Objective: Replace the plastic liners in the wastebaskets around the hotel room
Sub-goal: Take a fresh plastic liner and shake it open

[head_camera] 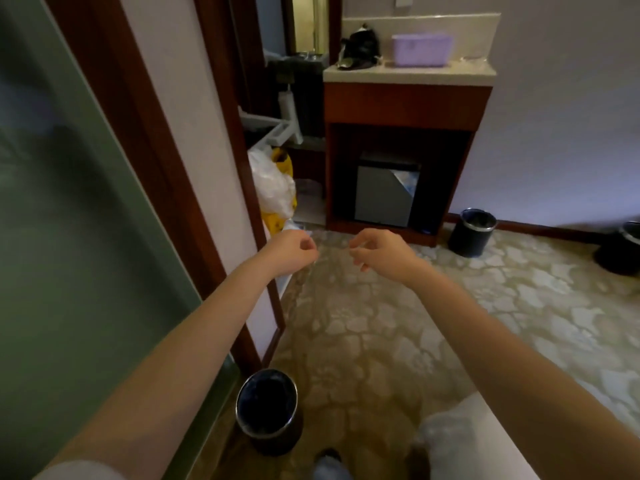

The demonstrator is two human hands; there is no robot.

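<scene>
Left grip (294, 249) & right grip (377, 251) are curled, fingertips near-pinched; can't tell if they hold film. Wastebasket (266, 407) at 6 o'clock. Liners prob. flimsy, light, slippery: pinch at the rim fold.

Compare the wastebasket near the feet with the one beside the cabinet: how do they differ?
The near wastebasket stands by the green panel, seen from above; the far wastebasket stands at the cabinet corner, seen more from the side. The near one's inside looks dark; the far one's shows pale glints. Both are round, black, silver-rimmed, upright.
</scene>
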